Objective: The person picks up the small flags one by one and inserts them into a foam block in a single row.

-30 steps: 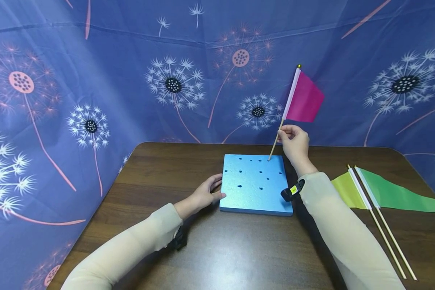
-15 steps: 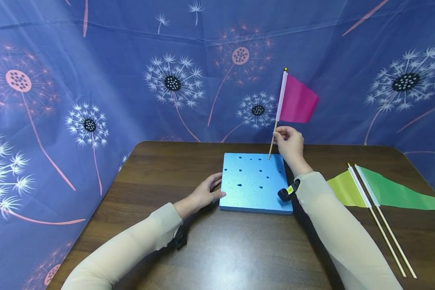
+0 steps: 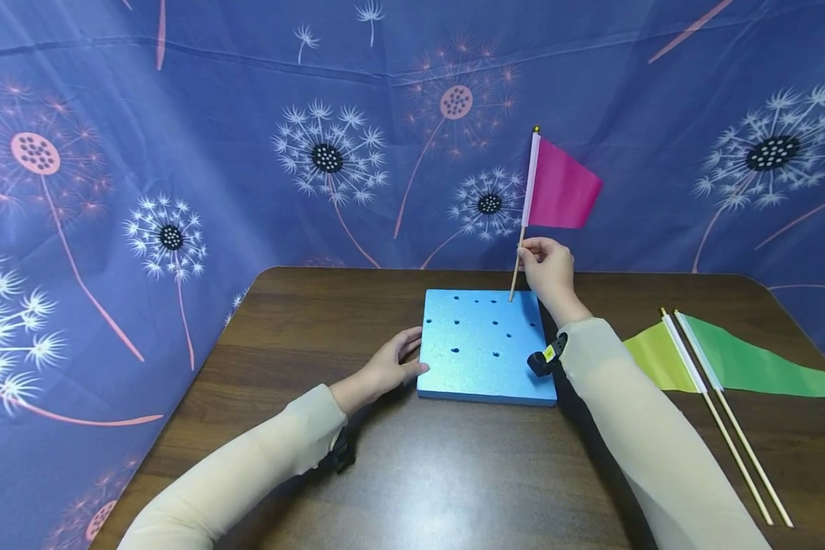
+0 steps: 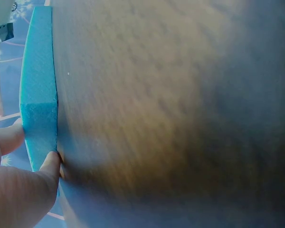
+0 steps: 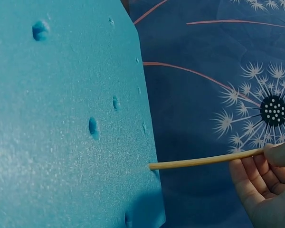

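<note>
A blue foam board [image 3: 481,374] with several holes lies flat on the table. My right hand [image 3: 550,273] pinches the stick of a magenta flag [image 3: 562,187] between thumb and fingertips. The flag stands nearly upright, leaning slightly right. Its stick's lower end [image 5: 154,166] meets a hole near the board's far right corner in the right wrist view. My left hand [image 3: 387,365] rests against the board's left side. In the left wrist view, its thumb and a finger touch the board's side [image 4: 40,95] near the edges.
A yellow-green flag [image 3: 667,359] and a green pennant [image 3: 749,359] lie side by side on the wooden table [image 3: 302,321], right of the right forearm. Behind the table hangs a blue cloth [image 3: 234,137] with a dandelion print.
The magenta flag has swung from a rightward lean to nearly upright, its top moving left, with the right hand shifting slightly left. The left hand and board stay in place.
</note>
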`<control>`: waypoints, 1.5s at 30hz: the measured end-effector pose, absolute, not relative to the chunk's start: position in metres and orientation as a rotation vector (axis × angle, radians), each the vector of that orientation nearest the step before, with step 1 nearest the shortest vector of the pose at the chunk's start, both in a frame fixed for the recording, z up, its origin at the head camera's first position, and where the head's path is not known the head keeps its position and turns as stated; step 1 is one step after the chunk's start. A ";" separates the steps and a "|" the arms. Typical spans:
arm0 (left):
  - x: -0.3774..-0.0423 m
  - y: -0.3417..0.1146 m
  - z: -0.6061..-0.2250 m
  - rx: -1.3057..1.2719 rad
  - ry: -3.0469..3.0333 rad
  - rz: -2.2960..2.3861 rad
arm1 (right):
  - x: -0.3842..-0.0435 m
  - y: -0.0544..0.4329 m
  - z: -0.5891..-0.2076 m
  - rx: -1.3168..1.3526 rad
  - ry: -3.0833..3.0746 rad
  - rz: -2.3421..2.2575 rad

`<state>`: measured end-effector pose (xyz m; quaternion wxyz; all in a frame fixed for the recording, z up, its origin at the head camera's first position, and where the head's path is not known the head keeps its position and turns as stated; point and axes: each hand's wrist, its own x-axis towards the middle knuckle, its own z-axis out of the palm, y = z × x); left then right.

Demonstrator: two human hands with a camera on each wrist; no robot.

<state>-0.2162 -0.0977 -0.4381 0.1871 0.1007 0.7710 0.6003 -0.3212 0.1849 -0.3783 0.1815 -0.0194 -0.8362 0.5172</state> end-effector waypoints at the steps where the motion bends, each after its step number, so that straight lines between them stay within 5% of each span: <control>1: -0.216 -0.098 -0.438 0.282 2.168 1.691 | -0.321 0.185 -0.378 -0.056 -2.367 1.460; 45: -0.215 -0.099 -0.437 0.268 2.183 1.660 | -0.317 0.187 -0.377 -0.039 -2.344 1.643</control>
